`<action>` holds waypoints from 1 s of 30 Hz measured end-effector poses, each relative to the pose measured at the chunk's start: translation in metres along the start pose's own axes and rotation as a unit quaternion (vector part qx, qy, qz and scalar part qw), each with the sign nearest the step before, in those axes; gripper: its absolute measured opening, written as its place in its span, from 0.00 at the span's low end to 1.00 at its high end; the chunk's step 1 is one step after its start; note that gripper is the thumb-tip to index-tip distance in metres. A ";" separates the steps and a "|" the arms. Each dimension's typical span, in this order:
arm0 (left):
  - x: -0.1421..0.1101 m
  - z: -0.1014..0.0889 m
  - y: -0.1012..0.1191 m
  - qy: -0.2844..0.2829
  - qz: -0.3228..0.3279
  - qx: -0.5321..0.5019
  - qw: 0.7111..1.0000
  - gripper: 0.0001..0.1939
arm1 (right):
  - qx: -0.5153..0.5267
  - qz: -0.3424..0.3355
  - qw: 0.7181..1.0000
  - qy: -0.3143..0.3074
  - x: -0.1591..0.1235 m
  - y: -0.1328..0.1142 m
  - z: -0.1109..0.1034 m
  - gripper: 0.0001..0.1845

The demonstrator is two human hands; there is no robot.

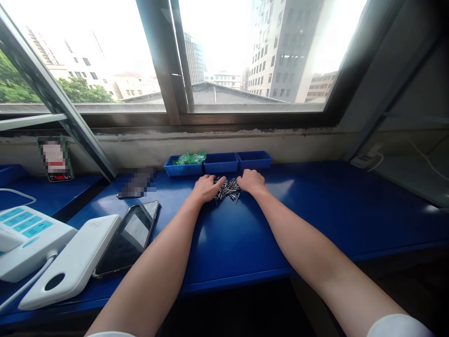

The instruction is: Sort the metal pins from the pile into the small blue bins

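Well, left grip [206,188]: I had it palm-down at the left edge of a loose pile of thin metal pieces [229,187], thumb turned inward; I could not tell whether it held any.
Right grip [251,180]: fingers curled down at the pile's right edge, their contents hidden from me.
Metal pieces: they lay criss-crossed between the two, on the blue surface [235,243], some straying nearer me.
Handling: I judged it to be work at the pile from both sides; picking any piece called for fingertips low on one shaft, as tangled neighbours could drag.
Blue bins [221,164]: three stood in a row just beyond, green plastic [192,158] in the left one.
Farther left: a dark phone [128,238] lay beside a white power bank [75,257].
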State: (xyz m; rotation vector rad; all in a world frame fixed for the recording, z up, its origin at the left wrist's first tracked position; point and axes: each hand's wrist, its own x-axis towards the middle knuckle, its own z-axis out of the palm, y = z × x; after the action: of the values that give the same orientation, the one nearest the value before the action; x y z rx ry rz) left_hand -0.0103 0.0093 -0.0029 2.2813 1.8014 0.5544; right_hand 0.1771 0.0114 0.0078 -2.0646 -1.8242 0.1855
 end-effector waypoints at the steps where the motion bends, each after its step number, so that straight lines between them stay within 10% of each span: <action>1: -0.001 0.001 0.001 -0.018 0.015 -0.001 1.000 0.41 | 0.002 -0.005 1.000 -0.009 0.000 -0.001 0.000 0.16; 20: 0.001 0.008 0.006 -0.029 0.112 0.008 0.993 0.38 | 0.089 -0.070 0.994 -0.007 0.008 -0.009 0.014 0.11; 26: 0.004 0.007 0.005 0.036 0.080 -0.032 0.996 0.35 | 0.315 -0.101 0.940 0.083 0.019 -0.004 0.017 0.11; 30: 0.005 0.006 0.006 0.118 0.105 -0.029 0.987 0.27 | 0.423 -0.151 0.893 0.022 0.021 -0.002 0.018 0.09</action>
State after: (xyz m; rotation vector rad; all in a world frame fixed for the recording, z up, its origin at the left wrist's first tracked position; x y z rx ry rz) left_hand -0.0015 0.0129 -0.0057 2.4703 1.6203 0.9377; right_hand 0.1725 0.0358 -0.0047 -1.1572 -1.5904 0.6961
